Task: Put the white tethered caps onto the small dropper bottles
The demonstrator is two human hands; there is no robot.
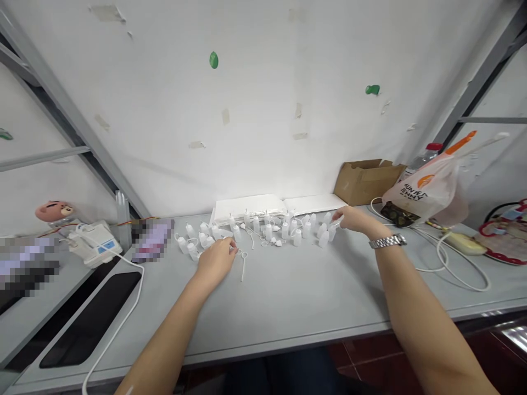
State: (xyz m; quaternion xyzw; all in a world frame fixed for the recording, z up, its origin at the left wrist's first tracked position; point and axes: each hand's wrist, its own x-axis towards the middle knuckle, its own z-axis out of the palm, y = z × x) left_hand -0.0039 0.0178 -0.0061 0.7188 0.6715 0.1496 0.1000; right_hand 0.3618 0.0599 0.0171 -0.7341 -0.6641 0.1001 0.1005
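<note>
Many small translucent plastic bottles stand in a loose cluster along the back of the grey table. Several carry white caps on thin straps. My left hand is at the cluster's left part, its fingers closed together; a bit of white shows at the fingertips, too small to name. Just right of it lies a loose white ring-ended strap. At the cluster's right end, my right hand, with a metal watch on the wrist, pinches the top of a small plastic bottle.
White sheets lie against the wall behind the bottles. A cardboard box and a plastic bag stand at back right, near a looped white cable. At left are a white power strip and a black pad.
</note>
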